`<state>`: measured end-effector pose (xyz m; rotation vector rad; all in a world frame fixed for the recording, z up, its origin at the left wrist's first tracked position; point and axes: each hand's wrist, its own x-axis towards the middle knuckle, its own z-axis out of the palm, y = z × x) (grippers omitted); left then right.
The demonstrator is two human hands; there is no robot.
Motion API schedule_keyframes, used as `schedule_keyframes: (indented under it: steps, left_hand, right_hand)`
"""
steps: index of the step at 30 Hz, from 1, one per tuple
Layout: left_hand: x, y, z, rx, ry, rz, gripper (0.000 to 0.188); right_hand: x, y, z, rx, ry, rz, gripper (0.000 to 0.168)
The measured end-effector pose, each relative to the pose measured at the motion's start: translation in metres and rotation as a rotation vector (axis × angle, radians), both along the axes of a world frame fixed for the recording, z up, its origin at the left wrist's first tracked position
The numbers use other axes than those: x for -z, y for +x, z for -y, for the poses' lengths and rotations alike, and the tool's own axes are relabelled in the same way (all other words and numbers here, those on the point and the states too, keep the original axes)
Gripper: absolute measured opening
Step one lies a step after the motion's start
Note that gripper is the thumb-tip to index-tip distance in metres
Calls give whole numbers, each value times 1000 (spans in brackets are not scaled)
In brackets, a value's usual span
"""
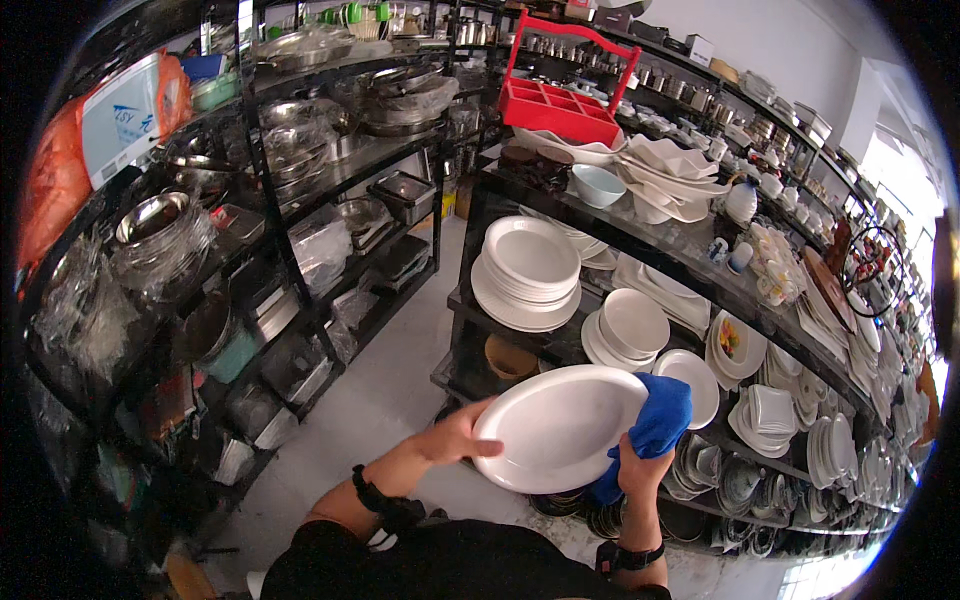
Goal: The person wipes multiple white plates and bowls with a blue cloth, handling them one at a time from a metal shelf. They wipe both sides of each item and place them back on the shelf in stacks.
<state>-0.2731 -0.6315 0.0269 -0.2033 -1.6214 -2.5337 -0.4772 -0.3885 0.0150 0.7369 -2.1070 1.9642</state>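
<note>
A white oval dish [559, 429] is held up before me, tilted so that its inner face shows. My left hand [459, 435] grips its left rim, with the thumb on the inside. At its right side my right hand [643, 465] holds a blue cloth [661, 416], which lies against the rim; part of the cloth hangs below the hand. Just behind the dish, a shelf carries a stack of white plates [532, 255], some white bowls [634, 322] and a white oval plate [688, 386].
Black shelving [352, 176] with metal pans and plastic-wrapped bowls stands at the left. On the rack ahead are a red compartment carrier [559, 112], a pale blue bowl [598, 186] and wavy white dishes [667, 169]. Pale floor [352, 409] lies between the racks.
</note>
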Motion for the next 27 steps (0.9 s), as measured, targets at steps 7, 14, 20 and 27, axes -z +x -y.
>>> schedule_keyframes:
  steps: [7,14,20,27]
  left_hand:
    - [-22,4,-21,-503,-358,120,40]
    - [19,-38,-7,-848,303,107,31]
    - [31,-79,-26,-830,689,-27,48]
    - [22,-62,9,-573,663,147,49]
  right_hand:
    - [-60,20,-4,-134,194,-222,28]
    - [-25,13,33,62,-67,-190,46]
    - [48,80,75,-260,-196,134,76]
    - [67,29,21,-285,-499,428,68]
